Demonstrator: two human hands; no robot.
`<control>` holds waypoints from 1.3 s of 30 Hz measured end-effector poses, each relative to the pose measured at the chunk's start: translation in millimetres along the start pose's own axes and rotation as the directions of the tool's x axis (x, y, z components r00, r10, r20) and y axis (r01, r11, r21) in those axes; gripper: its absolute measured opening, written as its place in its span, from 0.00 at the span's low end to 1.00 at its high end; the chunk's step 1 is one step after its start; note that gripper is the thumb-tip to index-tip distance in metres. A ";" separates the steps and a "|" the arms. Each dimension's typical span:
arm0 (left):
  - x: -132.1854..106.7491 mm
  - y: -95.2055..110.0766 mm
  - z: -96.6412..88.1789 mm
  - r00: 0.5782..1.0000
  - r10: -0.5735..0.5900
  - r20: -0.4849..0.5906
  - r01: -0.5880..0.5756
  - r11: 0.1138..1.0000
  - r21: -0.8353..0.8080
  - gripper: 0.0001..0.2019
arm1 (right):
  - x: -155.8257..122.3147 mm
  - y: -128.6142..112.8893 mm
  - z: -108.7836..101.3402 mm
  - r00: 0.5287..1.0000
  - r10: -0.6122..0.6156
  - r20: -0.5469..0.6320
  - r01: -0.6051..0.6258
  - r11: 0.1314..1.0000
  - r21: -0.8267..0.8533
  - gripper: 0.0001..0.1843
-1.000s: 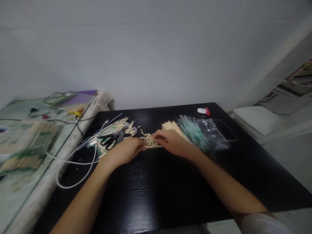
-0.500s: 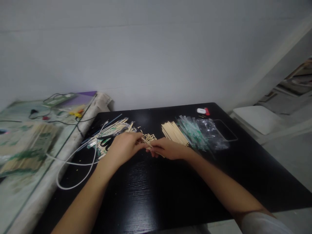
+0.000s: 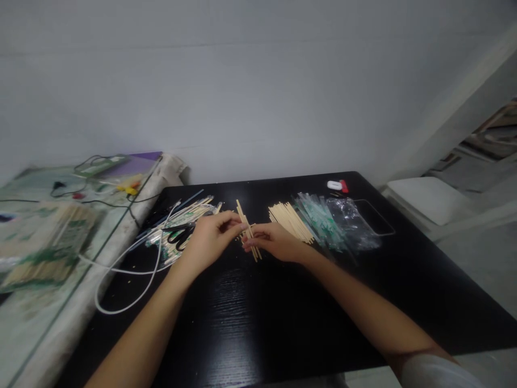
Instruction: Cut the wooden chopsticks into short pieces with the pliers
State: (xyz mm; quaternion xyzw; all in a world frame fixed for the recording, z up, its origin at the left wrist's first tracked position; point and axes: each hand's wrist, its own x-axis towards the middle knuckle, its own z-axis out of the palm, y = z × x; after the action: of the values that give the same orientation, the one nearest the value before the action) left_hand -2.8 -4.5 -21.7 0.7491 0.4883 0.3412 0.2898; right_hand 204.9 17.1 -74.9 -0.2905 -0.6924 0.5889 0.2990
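Pale sticks [image 3: 249, 232], long axis away and slightly leftward, gripped in fingers of left hand [image 3: 214, 235] and right hand [image 3: 278, 242].

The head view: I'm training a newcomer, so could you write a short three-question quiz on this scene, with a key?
1. Multiple choice: what do the left hand and right hand hold between them? A) scissors B) thin wooden sticks C) a cloth
2. True or false: the white cable loops on the left side of the black table in this view.
3. Fill in: the green-printed plastic wrappers lie just to the ___ of the row of loose sticks in this view.

Key: 1 B; 2 True; 3 right.
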 end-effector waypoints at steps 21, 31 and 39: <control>0.3 -2.4 8.5 0.988 0.057 0.146 -0.068 0.995 0.069 0.09 | 0.4 2.1 -1.0 0.997 -0.059 0.046 0.074 0.870 -0.487 0.07; 1.2 -3.1 8.1 0.988 0.062 0.141 -0.077 0.992 0.099 0.08 | -3.1 -6.7 -1.7 0.998 -0.059 0.019 0.061 0.871 -0.488 0.06; 1.1 -5.0 10.6 0.990 0.054 0.128 -0.066 0.994 0.086 0.09 | -2.9 -6.3 -0.6 0.997 -0.079 -0.004 0.066 0.857 -0.512 0.07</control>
State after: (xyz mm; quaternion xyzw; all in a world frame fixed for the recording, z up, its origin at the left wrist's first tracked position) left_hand 3.2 -2.8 -31.6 0.7957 0.4612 0.2796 0.2756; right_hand 207.0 14.4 -68.8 -0.3401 -0.8304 0.3691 0.2418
